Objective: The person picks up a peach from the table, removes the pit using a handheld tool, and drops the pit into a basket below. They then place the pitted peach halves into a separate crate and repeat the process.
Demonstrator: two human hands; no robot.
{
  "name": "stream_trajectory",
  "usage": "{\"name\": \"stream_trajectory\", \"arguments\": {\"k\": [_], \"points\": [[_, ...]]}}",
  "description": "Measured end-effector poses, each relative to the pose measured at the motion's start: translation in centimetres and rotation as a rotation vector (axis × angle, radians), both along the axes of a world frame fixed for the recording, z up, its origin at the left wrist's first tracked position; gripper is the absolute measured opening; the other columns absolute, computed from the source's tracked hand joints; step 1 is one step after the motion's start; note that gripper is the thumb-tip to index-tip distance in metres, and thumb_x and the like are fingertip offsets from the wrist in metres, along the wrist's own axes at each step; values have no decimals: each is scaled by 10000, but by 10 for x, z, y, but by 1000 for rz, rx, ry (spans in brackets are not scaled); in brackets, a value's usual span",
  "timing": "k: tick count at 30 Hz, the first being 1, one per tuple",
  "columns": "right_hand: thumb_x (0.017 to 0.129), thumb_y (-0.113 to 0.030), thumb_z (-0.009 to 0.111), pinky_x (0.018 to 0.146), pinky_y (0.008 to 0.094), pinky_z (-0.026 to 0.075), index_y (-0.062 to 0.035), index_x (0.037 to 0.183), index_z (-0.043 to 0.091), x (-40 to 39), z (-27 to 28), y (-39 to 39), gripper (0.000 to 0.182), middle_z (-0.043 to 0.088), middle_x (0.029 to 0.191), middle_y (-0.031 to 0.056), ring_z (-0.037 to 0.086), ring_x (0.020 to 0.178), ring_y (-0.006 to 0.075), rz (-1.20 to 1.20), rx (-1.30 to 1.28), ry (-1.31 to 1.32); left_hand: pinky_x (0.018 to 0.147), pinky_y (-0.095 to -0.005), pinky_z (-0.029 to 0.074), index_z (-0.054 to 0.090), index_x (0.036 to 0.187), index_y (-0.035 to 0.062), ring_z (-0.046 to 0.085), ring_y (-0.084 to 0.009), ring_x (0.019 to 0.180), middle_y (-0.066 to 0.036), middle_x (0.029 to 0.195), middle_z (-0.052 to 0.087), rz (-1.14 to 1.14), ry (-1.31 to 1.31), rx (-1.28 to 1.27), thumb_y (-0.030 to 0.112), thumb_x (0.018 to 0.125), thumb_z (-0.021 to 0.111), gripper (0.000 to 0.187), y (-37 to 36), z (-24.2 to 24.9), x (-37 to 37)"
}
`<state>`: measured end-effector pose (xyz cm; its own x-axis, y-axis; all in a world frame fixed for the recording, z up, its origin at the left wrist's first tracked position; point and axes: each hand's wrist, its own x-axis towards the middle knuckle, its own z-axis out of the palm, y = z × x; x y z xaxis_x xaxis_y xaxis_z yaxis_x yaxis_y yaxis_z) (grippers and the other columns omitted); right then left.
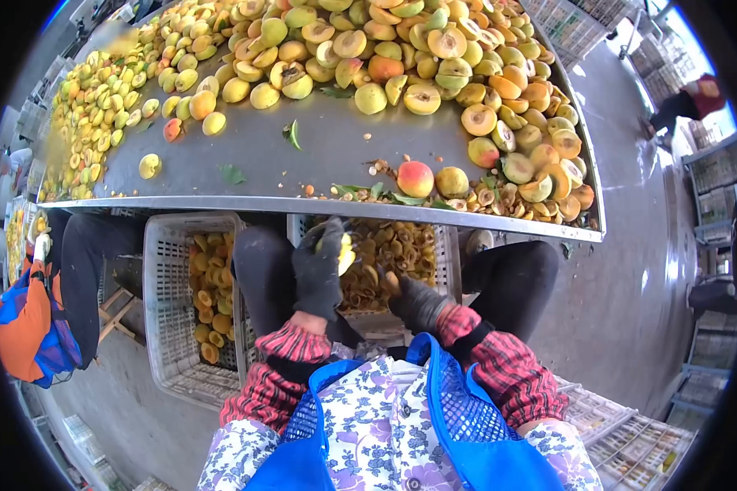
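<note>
- Peach half (345, 252): yellow flesh, partly hidden by the glove; sits low, below the edge of the steel table (319, 155), above the right-hand crate (446, 245) of pits and scraps.
- Left hand (319, 266): dark glove, fingers curled shut around the peach half, wrist raised.
- Right hand (413, 301): dark glove, fingers closed about a small brownish piece, probably a pit (391, 282); too small to tell for sure.
- Left-hand crate (180, 303) holds cut peach halves.

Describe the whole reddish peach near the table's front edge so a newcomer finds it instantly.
Follow the long steel table to its near rim, just above the two white plastic crates. The round red-orange whole peach sits among leaves; unlike the yellow-green one beside it, it is deeply blushed.
</note>
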<state>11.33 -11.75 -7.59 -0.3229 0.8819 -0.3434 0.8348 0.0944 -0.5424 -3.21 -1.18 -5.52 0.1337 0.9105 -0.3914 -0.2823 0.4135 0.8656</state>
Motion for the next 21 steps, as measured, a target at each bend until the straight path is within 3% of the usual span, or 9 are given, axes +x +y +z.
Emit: {"name": "stream_trajectory", "arguments": {"k": [2,4,6,8,11,15,17,19,21], "points": [[720,-184,536,677,407,455,15,818,588,-6,7,-7,228,588,756,228,580,752,372,-510,-330,177,523,-215,458,605,847,21,532,-83,592,-34,752,586,104,-40,165,182,791,594,170,12,3,-21],[717,-212,540,667,424,451,34,852,575,1,10,-10,283,590,800,242,583,790,362,-493,-412,196,537,-219,469,612,858,29,546,-91,622,-37,776,591,200,143,334,213,795,579,197,13,72,-38],[718,-215,539,668,422,451,38,853,574,5,0,-14,289,592,792,236,583,785,365,-498,-414,212,604,-255,478,611,879,8,571,-136,679,-64,796,609,214,478,525,258,802,565,265,35,74,-90],[713,-232,552,666,419,448,32,862,568,6,0,-13,304,592,796,227,582,786,360,-475,-428,217,694,-280,468,591,938,-3,580,-182,764,-92,843,608,86,1139,565,255,783,580,301,51,85,-124],[710,-257,570,664,410,445,23,872,558,4,-7,-11,324,591,810,216,580,790,347,-437,-423,270,795,-310,435,553,1031,-6,559,-237,881,-120,960,584,-74,1583,932,149,774,584,302,58,80,-124],[712,-265,569,674,414,446,26,889,551,7,-1,-12,341,593,809,215,580,794,349,-454,-423,294,828,-339,427,567,1024,62,535,-272,951,-119,1038,561,-486,948,1218,121,706,631,330,70,80,-14],[713,-263,571,671,418,446,28,894,548,13,-5,-14,343,591,806,220,579,791,352,-485,-416,289,868,-345,406,567,1034,72,516,-271,995,-97,1080,550,-773,992,1624,126,698,619,345,84,68,43],[712,-261,578,660,424,444,34,891,547,19,-16,-20,346,589,800,228,579,782,359,-531,-370,282,935,-388,338,545,1072,112,422,-268,1113,-60,1186,485,-1045,837,1428,154,695,618,387,92,54,92],[711,-258,581,655,424,444,34,881,548,27,-7,-19,340,588,791,228,578,776,362,-609,-427,335,936,-390,334,546,1071,131,410,-272,1122,-66,1208,465,-1273,843,1497,161,674,629,408,96,41,121]]}}
